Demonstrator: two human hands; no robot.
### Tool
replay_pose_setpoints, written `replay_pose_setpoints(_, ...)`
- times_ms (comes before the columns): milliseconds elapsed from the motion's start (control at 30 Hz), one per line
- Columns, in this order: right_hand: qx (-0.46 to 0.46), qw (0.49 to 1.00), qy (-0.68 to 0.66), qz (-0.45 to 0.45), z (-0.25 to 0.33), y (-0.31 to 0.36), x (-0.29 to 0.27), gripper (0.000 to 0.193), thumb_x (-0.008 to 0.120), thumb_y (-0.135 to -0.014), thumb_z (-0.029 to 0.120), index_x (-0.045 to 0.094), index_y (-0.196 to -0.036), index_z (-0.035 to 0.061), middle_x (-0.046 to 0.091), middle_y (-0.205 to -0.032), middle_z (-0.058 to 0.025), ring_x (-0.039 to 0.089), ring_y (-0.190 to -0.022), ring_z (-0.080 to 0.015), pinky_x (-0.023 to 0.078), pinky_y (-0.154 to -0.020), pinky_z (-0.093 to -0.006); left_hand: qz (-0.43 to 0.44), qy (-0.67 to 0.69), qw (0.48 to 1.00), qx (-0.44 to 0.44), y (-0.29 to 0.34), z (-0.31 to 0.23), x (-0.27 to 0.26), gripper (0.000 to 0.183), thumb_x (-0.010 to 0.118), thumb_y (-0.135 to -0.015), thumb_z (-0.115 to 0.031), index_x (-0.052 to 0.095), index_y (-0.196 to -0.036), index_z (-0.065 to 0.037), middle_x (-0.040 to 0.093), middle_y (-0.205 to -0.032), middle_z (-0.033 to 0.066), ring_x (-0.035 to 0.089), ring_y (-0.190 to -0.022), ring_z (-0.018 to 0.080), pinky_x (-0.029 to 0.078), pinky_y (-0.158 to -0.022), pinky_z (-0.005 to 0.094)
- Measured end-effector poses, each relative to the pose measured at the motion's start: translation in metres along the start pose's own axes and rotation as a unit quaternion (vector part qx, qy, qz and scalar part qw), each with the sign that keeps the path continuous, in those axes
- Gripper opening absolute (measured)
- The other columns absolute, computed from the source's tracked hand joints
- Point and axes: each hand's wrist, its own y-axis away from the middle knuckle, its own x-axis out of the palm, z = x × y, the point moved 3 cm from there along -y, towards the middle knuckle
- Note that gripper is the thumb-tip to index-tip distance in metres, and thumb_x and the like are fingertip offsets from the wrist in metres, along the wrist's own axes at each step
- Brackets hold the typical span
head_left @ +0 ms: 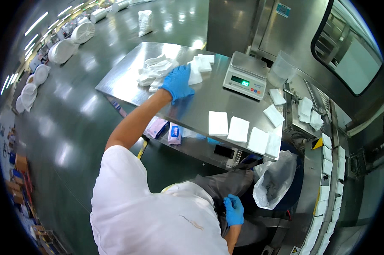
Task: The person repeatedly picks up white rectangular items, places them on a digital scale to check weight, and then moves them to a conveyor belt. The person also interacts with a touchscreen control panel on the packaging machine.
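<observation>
My left hand (178, 83), in a blue glove, reaches across the steel table (192, 111). Its outstretched fingers lie against a loose heap of white folded cloths (157, 70). More white folded cloths (202, 63) lie just beyond and to the right of its fingertips. My right hand (234, 210), also blue-gloved, is low by my lap, apart from the table. Its fingers are curled in, and nothing shows between them. A row of flat white folded cloths (238, 129) runs along the table's near right edge.
A digital scale (245, 76) stands at the table's far right, beside a clear plastic jug (282, 68). An open white bag (279, 180) hangs near my right side. At right, a conveyor (333, 170) carries rows of white stacks. Packets (175, 134) lie on the lower shelf.
</observation>
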Motion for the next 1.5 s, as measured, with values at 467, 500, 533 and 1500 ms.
replay_pose_setpoints(467,0.007,0.99,0.03,0.141,0.139,-0.04,0.038,0.034,0.067,-0.099,0.013,0.064,-0.131,0.002,0.072,-0.117,-0.0094,0.066,-0.107,-0.0136,0.052,-0.093,-0.0271,0.133,0.086,0.98,0.121,-0.006,-0.043,0.032,0.069,0.08,-0.073,-0.044,0.059,-0.124,-0.001,0.064,-0.112,0.0224,0.065,-0.104,0.0409,0.053,-0.091,0.0463)
replay_pose_setpoints(500,0.001,0.986,0.045,0.16,0.153,-0.043,0.043,0.034,0.067,-0.099,0.013,0.063,-0.132,0.0022,0.072,-0.118,-0.0098,0.066,-0.108,-0.0137,0.052,-0.093,-0.0267,0.116,0.101,0.979,0.137,-0.007,-0.045,0.032,0.067,0.08,-0.074,-0.043,0.06,-0.123,-0.002,0.063,-0.111,0.0218,0.065,-0.102,0.0405,0.053,-0.091,0.046)
replay_pose_setpoints(533,-0.004,0.983,0.059,0.176,0.169,-0.044,0.046,0.034,0.066,-0.099,0.012,0.063,-0.132,0.0023,0.072,-0.118,-0.0103,0.066,-0.108,-0.0138,0.052,-0.094,-0.0264,0.133,0.12,0.977,0.12,-0.008,-0.047,0.034,0.067,0.081,-0.075,-0.041,0.059,-0.125,-0.001,0.063,-0.112,0.0216,0.064,-0.104,0.04,0.053,-0.092,0.0455)
replay_pose_setpoints(1500,-0.252,0.957,-0.067,0.13,0.322,-0.103,0.059,0.056,0.049,-0.102,0.056,0.061,-0.111,0.0023,0.06,-0.088,-0.0105,0.059,-0.077,-0.0201,0.052,-0.066,-0.037,0.214,0.191,0.914,0.286,0.033,-0.261,-0.108,0.054,0.068,-0.095,-0.027,0.053,-0.137,0.002,0.061,-0.125,0.0244,0.063,-0.106,0.0336,0.053,-0.088,0.0415)
